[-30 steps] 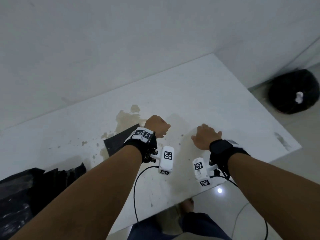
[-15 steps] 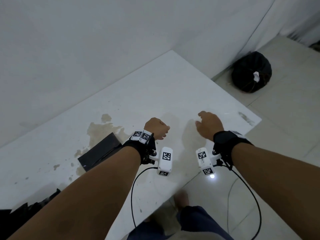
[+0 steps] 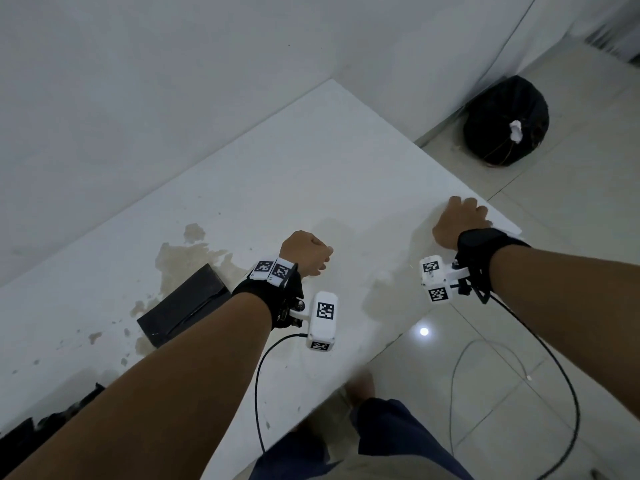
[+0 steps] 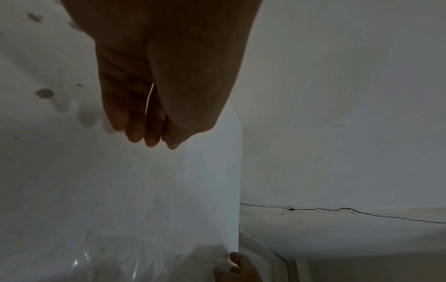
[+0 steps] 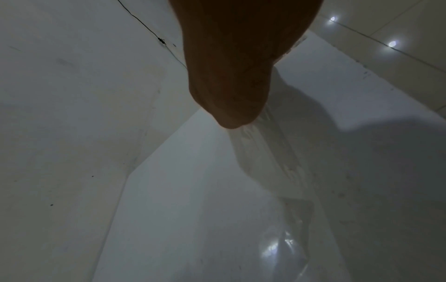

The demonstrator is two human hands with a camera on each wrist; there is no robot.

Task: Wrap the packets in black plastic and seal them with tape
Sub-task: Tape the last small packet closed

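Observation:
A packet wrapped in black plastic [image 3: 183,306] lies on the white table [image 3: 277,174], just left of my left forearm. My left hand [image 3: 306,252] is curled above the table's middle and pinches one thin end of a clear tape strip [image 4: 149,99]. My right hand [image 3: 460,220] is at the table's right corner, fingers curled on the other end. The clear tape strip [image 5: 263,162] runs from those fingers low over the table towards the left hand. In the head view the strip barely shows.
Loose black plastic [image 3: 52,420] lies at the table's near left edge. A tied black bag [image 3: 505,126] sits on the tiled floor by the wall. A cable [image 3: 485,358] loops on the floor. Brownish stains [image 3: 187,251] mark the table.
My right hand has moved right, away from the left hand, to the table's corner. The left hand has stayed near the packet. The head view has swung to the right.

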